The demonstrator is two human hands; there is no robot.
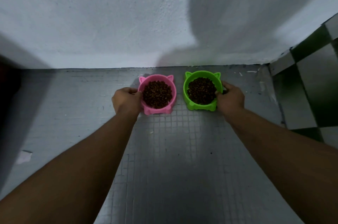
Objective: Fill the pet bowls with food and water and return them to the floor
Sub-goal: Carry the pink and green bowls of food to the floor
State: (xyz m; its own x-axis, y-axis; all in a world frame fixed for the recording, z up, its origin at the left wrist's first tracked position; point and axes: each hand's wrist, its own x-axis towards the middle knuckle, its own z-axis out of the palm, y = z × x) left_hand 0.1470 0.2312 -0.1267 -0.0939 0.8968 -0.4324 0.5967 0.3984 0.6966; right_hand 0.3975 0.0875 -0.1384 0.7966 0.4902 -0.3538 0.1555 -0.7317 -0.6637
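Observation:
Two cat-shaped pet bowls sit side by side on the grey tiled floor (173, 150) close to the white wall. The pink bowl (172, 93) on the left is full of brown kibble (157, 94). My left hand (126, 101) grips its left rim, thumb over the edge. The green bowl (188, 99) on the right also holds brown kibble (201, 91). My right hand (230, 98) grips its right rim, with a finger curled inside the edge. Both bowls appear to rest flat on the floor.
A white textured wall (128, 22) rises just behind the bowls. A black-and-white checkered tiled wall (307, 86) stands at the right. A dark object (9, 86) fills the left edge. A small white scrap (23, 157) lies on the floor at the left.

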